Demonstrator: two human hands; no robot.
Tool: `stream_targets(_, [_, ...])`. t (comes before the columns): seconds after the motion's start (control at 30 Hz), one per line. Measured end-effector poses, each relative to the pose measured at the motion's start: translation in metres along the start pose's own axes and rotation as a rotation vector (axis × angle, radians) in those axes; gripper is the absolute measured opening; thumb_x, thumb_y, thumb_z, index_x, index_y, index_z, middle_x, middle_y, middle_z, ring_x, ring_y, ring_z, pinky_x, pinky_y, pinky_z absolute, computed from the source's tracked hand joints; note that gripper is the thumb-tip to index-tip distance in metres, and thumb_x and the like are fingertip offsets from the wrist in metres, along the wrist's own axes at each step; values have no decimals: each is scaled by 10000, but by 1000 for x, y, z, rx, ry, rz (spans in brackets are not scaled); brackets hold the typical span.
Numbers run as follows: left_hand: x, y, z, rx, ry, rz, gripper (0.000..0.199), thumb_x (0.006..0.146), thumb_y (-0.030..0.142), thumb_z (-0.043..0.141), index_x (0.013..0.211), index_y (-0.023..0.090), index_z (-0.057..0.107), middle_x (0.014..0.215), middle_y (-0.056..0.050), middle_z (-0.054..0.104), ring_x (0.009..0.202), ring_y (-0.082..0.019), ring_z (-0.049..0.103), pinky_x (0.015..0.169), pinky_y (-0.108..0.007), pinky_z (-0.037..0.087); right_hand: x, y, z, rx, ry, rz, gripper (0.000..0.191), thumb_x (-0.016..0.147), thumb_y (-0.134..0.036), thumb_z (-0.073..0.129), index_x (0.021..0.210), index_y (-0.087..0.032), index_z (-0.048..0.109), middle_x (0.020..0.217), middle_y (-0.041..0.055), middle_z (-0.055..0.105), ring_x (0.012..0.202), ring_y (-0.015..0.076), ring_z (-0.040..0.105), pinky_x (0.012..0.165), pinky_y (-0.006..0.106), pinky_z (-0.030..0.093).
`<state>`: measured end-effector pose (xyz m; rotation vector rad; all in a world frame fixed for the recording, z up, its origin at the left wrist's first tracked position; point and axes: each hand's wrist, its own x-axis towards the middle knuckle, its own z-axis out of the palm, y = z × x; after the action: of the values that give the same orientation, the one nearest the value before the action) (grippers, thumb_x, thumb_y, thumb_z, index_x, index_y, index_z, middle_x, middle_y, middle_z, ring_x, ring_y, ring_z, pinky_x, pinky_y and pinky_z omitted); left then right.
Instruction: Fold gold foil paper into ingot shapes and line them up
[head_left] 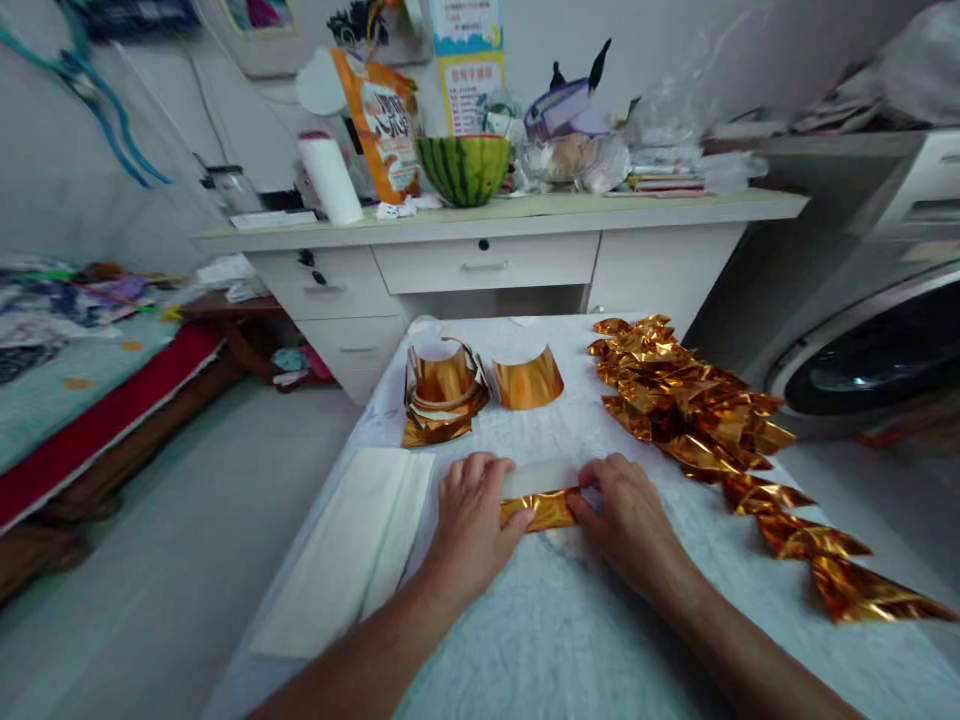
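A strip of shiny gold foil paper (546, 511), with a whitish sheet (540, 479) along its far side, lies on the table between my hands. My left hand (475, 515) grips its left end, thumb over the foil. At the right end, the fingers of my right hand (619, 510) close on it. Beyond them sit a curled stack of gold foil sheets (442, 385) and a single curved gold sheet (529, 380). Left of my left hand is a pile of white paper (345, 550). Many folded gold foil pieces (690, 410) are heaped along the right side.
A pale cloth covers the table (517, 640). Behind it stands a white desk (487, 262) with a watermelon half (463, 170), an orange pouch (386, 130) and a white roll (330, 178). A washing machine (862, 270) is at right, a bed (90, 370) at left.
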<state>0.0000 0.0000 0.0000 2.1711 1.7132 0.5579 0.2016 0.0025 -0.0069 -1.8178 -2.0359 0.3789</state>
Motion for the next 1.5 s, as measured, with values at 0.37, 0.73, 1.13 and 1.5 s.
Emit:
stream_targets(0.37, [4,6,-5,-72,-29,0,279,767,200,668,1024,243,569,1094,-24,551,1078,-244,469,934,-391,355,1,-2,-1,-7,37,21,104,790,-261,636,855,-182,656,876,78,589,849,263,538,781,367,379])
stream_targets(0.73, [5,5,-5,-73,-34,14,332,772,216,672,1088,248,574,1116,-30,561,1098,-252,467,956,-403,355,0,-6,-5,56,18,38,26,745,-189,648,759,-196,628,863,57,593,838,241,516,731,341,346])
stream_targets(1.13, [4,3,-3,-62,-21,23,334,779,229,665,1100,253,579,1125,-30,566,1090,-251,471,940,-402,359,0,-11,-11,204,-66,64,129,744,-143,598,851,-213,576,778,9,652,809,218,560,750,347,359])
stream_targets(1.5, [4,6,-7,-56,-32,30,308,795,225,648,1094,246,574,1121,-31,567,1084,-249,477,944,-401,362,-2,-11,-15,194,-76,57,136,873,-264,511,810,-219,622,714,24,660,750,220,582,677,316,356])
